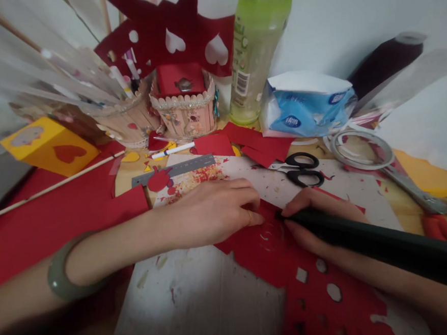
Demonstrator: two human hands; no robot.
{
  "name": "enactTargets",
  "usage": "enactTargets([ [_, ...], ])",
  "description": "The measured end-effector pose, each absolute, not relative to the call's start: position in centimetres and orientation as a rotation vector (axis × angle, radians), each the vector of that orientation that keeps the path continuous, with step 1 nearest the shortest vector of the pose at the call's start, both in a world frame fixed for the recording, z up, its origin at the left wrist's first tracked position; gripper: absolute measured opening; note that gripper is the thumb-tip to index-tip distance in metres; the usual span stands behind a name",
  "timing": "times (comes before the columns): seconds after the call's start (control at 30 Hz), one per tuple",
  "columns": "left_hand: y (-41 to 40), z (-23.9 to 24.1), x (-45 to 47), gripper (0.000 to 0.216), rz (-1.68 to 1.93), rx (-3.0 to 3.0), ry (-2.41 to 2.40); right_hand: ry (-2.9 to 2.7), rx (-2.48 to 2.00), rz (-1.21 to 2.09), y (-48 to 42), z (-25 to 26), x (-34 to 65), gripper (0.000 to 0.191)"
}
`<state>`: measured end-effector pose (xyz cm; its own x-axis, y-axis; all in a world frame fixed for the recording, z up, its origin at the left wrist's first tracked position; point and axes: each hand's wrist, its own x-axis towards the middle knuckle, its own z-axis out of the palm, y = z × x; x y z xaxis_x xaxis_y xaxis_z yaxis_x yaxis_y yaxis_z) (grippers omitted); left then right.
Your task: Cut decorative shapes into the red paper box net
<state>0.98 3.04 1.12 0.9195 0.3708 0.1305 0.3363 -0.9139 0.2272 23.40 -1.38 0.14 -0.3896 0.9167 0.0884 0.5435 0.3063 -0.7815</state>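
We are looking at what seems to be a craft corner in a home: a wooden bench (pixel 124 180) against a pale wall (pixel 332 22), crowded with cut red paper (pixel 256 262), black-handled scissors (pixel 289 168), a grey ruler (pixel 183 169) and a roll of tape (pixel 361 166). Behind these we see two pots (pixel 185 114) faced with wooden sticks, and a red sheet (pixel 191 29) with heart-shaped holes. A tissue pack (pixel 307 113) and a green drink bottle (pixel 257 53) give us the household feel.

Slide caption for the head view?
Left hand on red sheet, right hand gripping a long dark tool.
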Motion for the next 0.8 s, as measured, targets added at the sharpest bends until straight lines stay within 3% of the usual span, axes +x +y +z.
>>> enactTargets([
  [0.17, 3.4, 1.1, 1.1, 0.012, 0.27, 2.731, 0.657, -2.051, -1.309, 0.926, -1.5, 0.1, 23.1, 0.004],
  [0.8, 3.3, 0.4, 1.5, 0.021, 0.356, 2.913, 0.565, -2.301, -1.148, 0.678, -1.3, -0.4, 23.3, 0.013],
])
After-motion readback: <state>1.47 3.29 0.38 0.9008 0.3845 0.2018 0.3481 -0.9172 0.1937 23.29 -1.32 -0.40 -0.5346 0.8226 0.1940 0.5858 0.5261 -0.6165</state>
